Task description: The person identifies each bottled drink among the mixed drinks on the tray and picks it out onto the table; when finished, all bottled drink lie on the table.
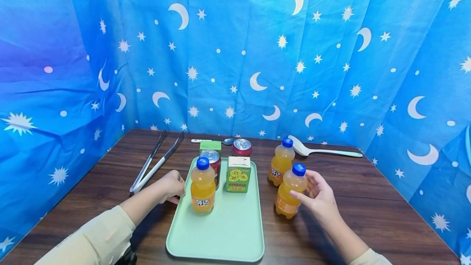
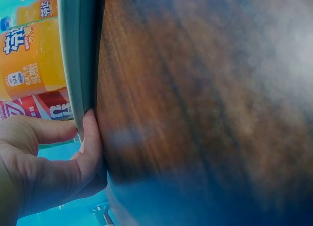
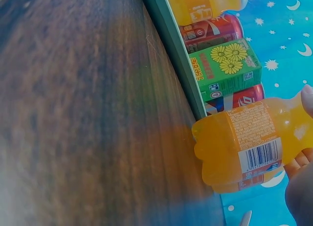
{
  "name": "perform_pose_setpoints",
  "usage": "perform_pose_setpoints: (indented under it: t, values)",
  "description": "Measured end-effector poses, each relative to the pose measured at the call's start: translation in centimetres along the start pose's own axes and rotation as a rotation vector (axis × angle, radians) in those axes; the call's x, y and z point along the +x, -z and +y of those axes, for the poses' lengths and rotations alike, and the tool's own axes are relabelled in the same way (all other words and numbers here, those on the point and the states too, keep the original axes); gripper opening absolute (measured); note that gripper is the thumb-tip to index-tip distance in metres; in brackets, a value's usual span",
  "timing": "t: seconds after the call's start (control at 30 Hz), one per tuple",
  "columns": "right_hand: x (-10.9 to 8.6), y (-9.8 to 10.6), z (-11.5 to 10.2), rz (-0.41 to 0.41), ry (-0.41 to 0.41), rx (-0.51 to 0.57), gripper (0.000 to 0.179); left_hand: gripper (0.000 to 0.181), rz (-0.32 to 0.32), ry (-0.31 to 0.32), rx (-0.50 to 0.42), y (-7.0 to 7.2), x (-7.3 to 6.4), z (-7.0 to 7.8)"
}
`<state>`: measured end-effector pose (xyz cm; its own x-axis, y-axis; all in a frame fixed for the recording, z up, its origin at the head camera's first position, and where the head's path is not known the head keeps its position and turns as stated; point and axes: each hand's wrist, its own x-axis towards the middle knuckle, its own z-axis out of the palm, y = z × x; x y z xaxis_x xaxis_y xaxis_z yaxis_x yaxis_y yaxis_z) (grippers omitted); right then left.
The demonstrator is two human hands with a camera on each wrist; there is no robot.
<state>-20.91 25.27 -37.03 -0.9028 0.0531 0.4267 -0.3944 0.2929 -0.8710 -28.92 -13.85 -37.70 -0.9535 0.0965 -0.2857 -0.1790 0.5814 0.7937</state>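
In the head view my left hand (image 1: 172,185) pinches the left rim of a pale green tray (image 1: 220,232); the left wrist view shows its thumb over that rim. On the tray stand an orange soda bottle with a blue cap (image 1: 203,189), a red can (image 1: 217,169) behind it, and a green drink carton with yellow flowers (image 1: 238,177). To the tray's right, my right hand (image 1: 321,197) grips a second orange soda bottle (image 1: 288,193) between thumb and fingers. That bottle is upright, and its barcode (image 3: 260,156) shows in the right wrist view. A third orange soda bottle (image 1: 281,160) stands just behind.
Another red can (image 1: 241,147) and a green box (image 1: 210,147) stand at the tray's far end. Metal tongs (image 1: 158,165) lie at left, a small spoon (image 1: 228,141) at the back, and a large white serving spoon (image 1: 312,150) at back right. A blue curtain (image 1: 235,52) surrounds the table.
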Motion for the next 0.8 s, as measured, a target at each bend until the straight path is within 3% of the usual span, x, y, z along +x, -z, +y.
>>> perform_pose_setpoints:
  t: [0.3, 0.8]
  values:
    - [-0.06, 0.12, 0.25, -0.001, 0.004, -0.003, 0.058, 0.021, 0.003, 0.001, -0.007, -0.08, -0.05, 0.02]
    - [-0.30, 0.61, 0.69, -0.003, 0.094, -0.023, 0.059, 0.015, -0.011, 0.007, -0.010, -0.04, 0.16, 0.10]
